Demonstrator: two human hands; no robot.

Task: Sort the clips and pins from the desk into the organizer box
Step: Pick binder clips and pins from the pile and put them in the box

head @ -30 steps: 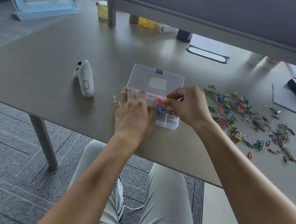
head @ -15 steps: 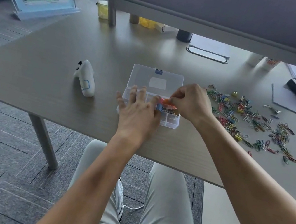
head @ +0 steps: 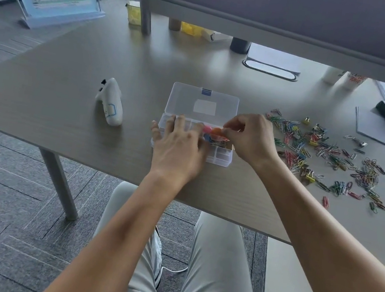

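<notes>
At the far left of my desk [head: 70, 81] a white handheld controller [head: 111, 101] lies on its side, well apart from everything else. Next comes the organizer box [head: 219, 159], clear plastic with small compartments, its lid [head: 203, 103] swung open away from me and lying flat. My left hand [head: 178, 147] rests flat on the box's left part, fingers [head: 179, 123] straight and slightly spread. In the middle compartments I can see pink, orange and blue pieces and a tangle of metal clips. My right hand [head: 250, 137] hovers at the box's right side, its fingers curled together and pinching an orange clip [head: 217, 131] over a compartment. To the right the loose paper clips [head: 323, 156] lie scattered across the desk, many colours mixed, with a few yellow binder clips among them.
</notes>
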